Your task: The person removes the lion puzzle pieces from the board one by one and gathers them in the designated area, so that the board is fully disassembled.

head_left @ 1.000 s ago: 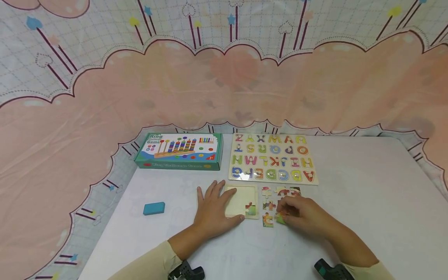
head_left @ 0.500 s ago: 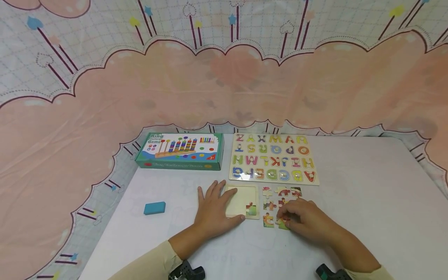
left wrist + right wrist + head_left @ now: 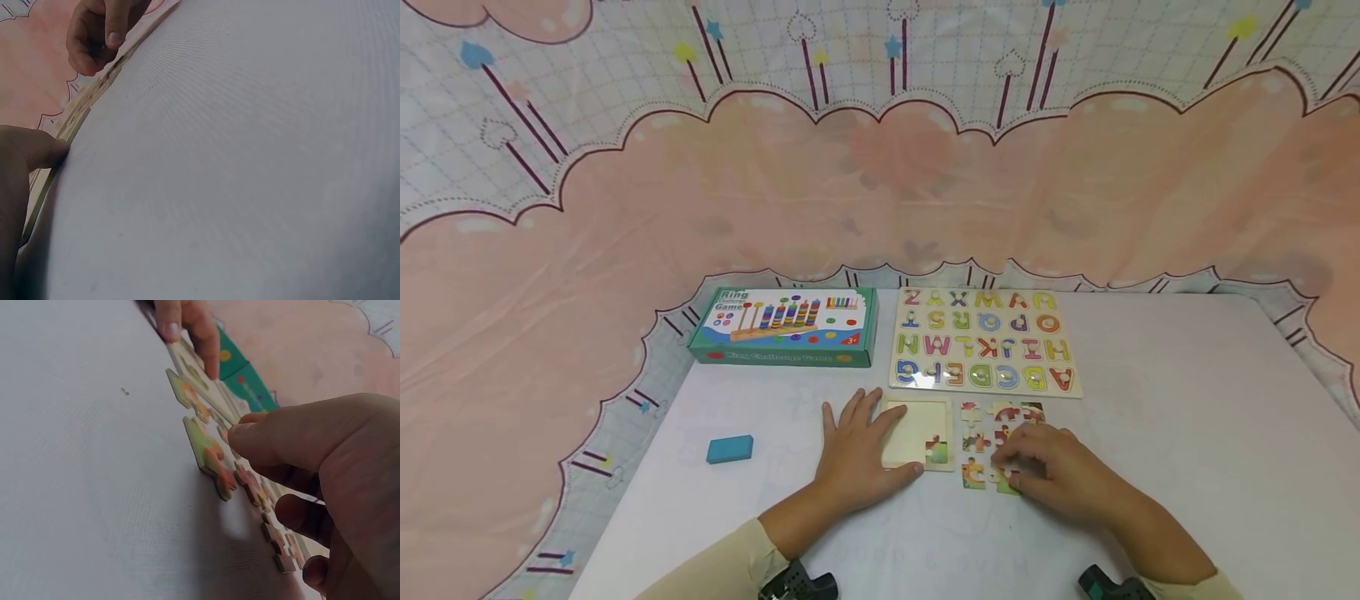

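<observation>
In the head view my left hand [image 3: 859, 454] lies spread, its fingers on the left side of a small wooden puzzle tray [image 3: 904, 433] and its thumb at the near edge. One puzzle piece [image 3: 936, 451] sits in the tray's lower right corner. My right hand [image 3: 1052, 467] hovers over loose jigsaw pieces right of the tray, fingers loosely bent. In the right wrist view, a green-and-orange puzzle piece [image 3: 206, 450] lies flat below the thumb [image 3: 250, 440], apart from it. Nothing shows between thumb and forefinger. The hand covers part of the pieces' right side.
Behind the tray lies a wooden alphabet board [image 3: 985, 342]. A green ring game box [image 3: 784, 327] stands at the back left, and a blue block [image 3: 729, 449] is on the white table [image 3: 1187, 417] to the left. A patterned cloth [image 3: 850, 192] hangs behind.
My right hand has shifted slightly toward me and off the green-edged puzzle piece, which now shows more and lies a little nearer. My left hand stays in place on the tray.
</observation>
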`<action>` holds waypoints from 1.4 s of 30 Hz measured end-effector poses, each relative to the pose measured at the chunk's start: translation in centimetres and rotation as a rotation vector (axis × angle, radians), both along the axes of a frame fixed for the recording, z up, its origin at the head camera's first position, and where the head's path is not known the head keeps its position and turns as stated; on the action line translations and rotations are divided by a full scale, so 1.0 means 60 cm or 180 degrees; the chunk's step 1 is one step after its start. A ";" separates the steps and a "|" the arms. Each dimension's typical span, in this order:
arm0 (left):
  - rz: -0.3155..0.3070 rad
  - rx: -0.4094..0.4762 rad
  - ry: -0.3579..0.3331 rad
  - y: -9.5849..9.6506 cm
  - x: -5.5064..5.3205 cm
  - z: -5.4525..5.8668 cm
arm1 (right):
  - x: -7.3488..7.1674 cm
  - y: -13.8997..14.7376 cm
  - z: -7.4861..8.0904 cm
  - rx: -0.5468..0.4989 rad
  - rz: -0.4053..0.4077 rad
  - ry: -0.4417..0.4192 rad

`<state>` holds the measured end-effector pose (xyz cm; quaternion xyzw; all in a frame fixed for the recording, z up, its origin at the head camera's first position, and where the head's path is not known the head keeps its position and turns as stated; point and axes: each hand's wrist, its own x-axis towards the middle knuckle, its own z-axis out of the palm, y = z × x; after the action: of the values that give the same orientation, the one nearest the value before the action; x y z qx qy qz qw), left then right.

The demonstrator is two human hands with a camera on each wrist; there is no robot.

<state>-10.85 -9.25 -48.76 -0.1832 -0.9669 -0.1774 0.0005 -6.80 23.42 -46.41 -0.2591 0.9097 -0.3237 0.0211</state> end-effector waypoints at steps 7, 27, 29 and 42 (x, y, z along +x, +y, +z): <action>-0.0027 0.0044 -0.0054 0.000 0.002 0.005 | -0.009 -0.002 0.002 -0.0175 0.0215 0.0168; -0.0005 0.0155 -0.0123 0.005 0.002 0.009 | -0.051 -0.054 0.011 -0.0305 0.0430 -0.0193; 0.0000 0.0141 -0.0124 0.007 0.001 0.008 | -0.057 -0.060 0.014 -0.0268 0.0430 -0.0262; 0.0077 0.0160 -0.0100 0.023 0.001 0.006 | -0.090 -0.108 0.018 -0.0146 0.0607 -0.0477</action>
<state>-10.82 -7.87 -48.38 -0.1686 -0.9642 -0.2045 -0.0080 -12.20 16.96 -45.31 -0.3200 0.8692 -0.3595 0.1138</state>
